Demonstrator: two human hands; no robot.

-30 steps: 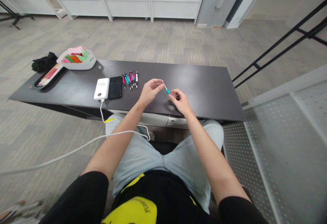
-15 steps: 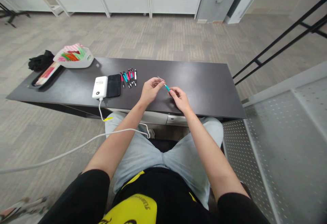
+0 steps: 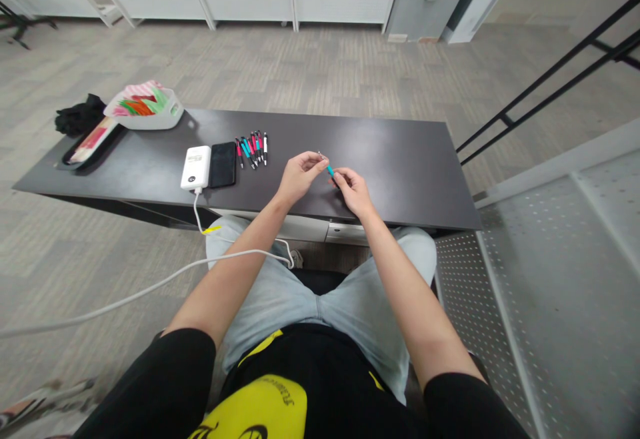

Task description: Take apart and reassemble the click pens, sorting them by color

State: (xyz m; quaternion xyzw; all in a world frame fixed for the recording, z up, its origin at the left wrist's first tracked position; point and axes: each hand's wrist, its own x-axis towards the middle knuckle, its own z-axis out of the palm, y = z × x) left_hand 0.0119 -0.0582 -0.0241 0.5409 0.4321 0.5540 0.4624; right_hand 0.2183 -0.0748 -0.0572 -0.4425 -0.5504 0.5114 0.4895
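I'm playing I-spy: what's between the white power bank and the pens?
The head view shows a black phone between the power bank and pens.

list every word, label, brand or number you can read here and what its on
Nothing reads with certainty.
Large yellow print on the black cloth shirt: dark lettering, distorted and partly cut off by the frame.
White rectangular plastic device: marks too small to read.
Held slim teal pen: no lettering can be made out.

Plastic-looking pen (image 3: pixel 331 171), smooth satin-sheen tabletop (image 3: pixel 405 165), hard plastic power bank (image 3: pixel 196 167), matt denim trousers (image 3: pixel 280 300)
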